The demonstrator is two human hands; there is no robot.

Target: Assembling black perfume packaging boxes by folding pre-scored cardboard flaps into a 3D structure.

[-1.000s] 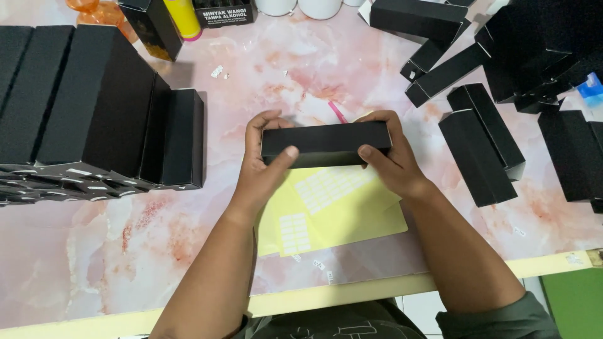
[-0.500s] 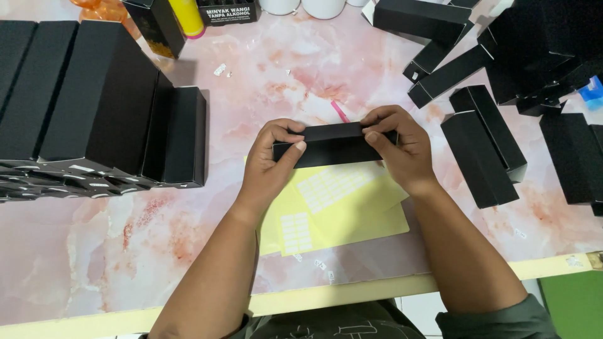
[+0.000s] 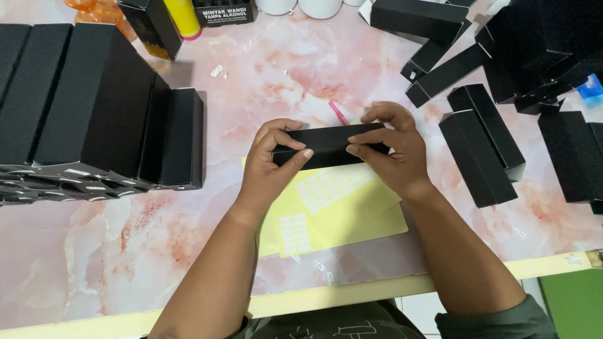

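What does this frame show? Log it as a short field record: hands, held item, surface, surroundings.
left hand: grips the left end of a slim black box
right hand: grips its right end, fingers on top
under the hands: yellow label sheet, some white labels left
surface: pink marbled table
left side: row of black boxes, packed side by side
right side: loose black boxes
far edge: yellow bottle

Box ends (image 3: 326, 145) (under both hands (image 3: 270, 163)) hidden
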